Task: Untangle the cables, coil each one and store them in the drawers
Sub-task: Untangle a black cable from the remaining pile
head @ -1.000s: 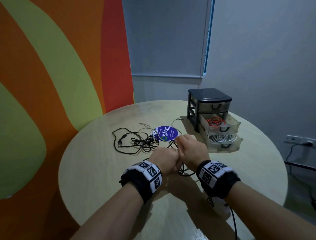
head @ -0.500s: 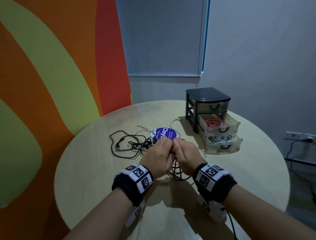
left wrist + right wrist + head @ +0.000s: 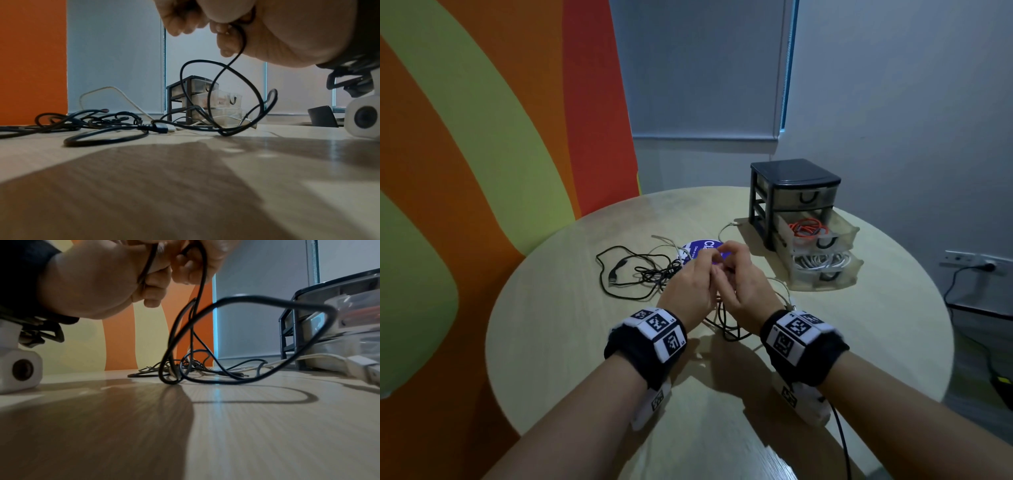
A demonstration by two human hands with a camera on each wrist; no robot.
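My left hand [image 3: 690, 286]: pinches the black cable [image 3: 218, 100].
My right hand [image 3: 744, 286]: grips the same cable.
Cable: loops hang onto the surface [image 3: 571, 342], near the tangle [image 3: 654, 272].
Drawers [image 3: 815, 236]: far right.

Pale wood-grain table [image 3: 551, 342] with a soft sheen; smooth black rubbery cable [image 3: 236, 84]; translucent plastic drawers [image 3: 849, 233]

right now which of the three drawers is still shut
The top drawer of the black drawer unit. The middle drawer, holding a red cable, and the bottom drawer, holding white cable, are pulled out.
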